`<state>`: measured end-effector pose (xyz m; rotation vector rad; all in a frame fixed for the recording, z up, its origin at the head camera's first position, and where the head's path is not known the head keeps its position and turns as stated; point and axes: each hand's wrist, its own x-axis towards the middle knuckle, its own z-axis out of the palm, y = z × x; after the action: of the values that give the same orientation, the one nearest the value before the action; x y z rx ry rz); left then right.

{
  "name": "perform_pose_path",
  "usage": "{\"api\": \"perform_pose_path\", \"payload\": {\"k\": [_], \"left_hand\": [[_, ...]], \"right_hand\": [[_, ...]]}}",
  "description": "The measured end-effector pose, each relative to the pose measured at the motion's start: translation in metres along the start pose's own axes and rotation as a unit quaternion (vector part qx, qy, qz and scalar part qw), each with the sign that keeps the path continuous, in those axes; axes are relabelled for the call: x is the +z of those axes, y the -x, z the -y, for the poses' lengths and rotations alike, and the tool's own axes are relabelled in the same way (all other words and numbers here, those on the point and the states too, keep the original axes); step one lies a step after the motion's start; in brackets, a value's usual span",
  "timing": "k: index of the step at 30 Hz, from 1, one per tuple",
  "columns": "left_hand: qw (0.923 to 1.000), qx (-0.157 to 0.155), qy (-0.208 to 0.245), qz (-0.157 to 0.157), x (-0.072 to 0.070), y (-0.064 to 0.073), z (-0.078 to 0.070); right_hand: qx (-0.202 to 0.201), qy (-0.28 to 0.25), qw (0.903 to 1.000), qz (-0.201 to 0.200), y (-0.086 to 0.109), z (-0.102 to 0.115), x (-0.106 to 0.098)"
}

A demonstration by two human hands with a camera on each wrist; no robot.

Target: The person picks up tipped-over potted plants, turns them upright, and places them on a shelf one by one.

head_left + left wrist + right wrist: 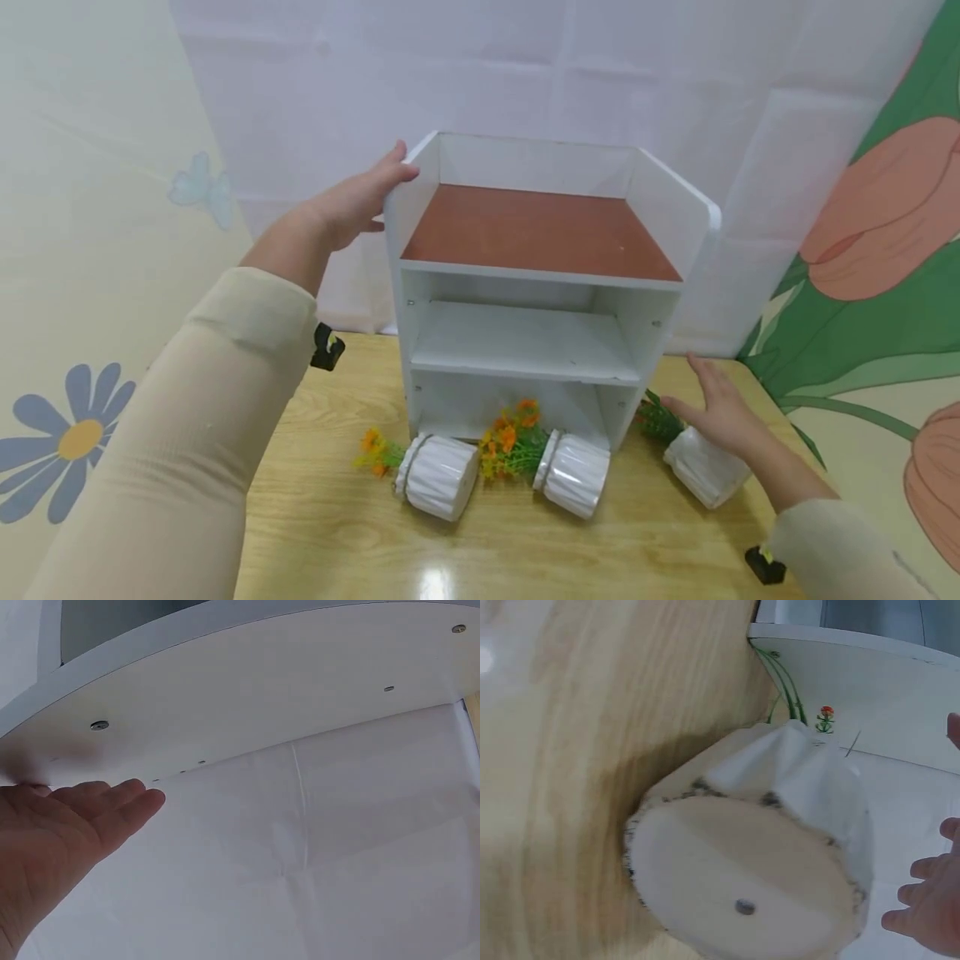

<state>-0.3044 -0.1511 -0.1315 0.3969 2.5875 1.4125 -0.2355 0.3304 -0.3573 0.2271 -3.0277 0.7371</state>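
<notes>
A small white shelf unit [525, 333] with a brown top board [540, 233] stands on the wooden table. My left hand [360, 200] is at the upper edge of its left side panel, fingertips right at the panel; in the left wrist view its fingers [127, 802] lie extended along the outer face. My right hand [720, 408] is spread, fingers apart, beside a white fluted flowerpot [705, 471] tipped on its side, which it partly overlaps in the head view. That pot's round base [735, 877] fills the lower right wrist view, its green stems pointing toward the unit.
Two more white pots lie on their sides before the unit: the left one [438, 479] with yellow-orange flowers [372, 442], the middle one [573, 475] with orange flowers [510, 437]. A white cloth [525, 67] hangs behind; flower-printed cloths hang at both sides.
</notes>
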Motion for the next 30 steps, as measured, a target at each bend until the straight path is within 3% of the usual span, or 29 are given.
{"api": "perform_pose_path", "payload": {"k": [14, 24, 30], "left_hand": [[0.9998, -0.015, -0.007, 0.014, 0.001, 0.004, -0.006], [0.9994, -0.013, 0.022, 0.024, 0.001, 0.006, -0.004], [0.9994, -0.022, 0.023, 0.012, -0.001, 0.009, -0.002]], "right_hand": [[0.004, -0.030, 0.9988, 0.040, 0.021, -0.012, 0.015], [0.008, 0.015, 0.9989, 0.043, 0.032, -0.012, 0.023], [0.004, 0.050, 0.9976, 0.047, 0.031, -0.009, 0.023]]}}
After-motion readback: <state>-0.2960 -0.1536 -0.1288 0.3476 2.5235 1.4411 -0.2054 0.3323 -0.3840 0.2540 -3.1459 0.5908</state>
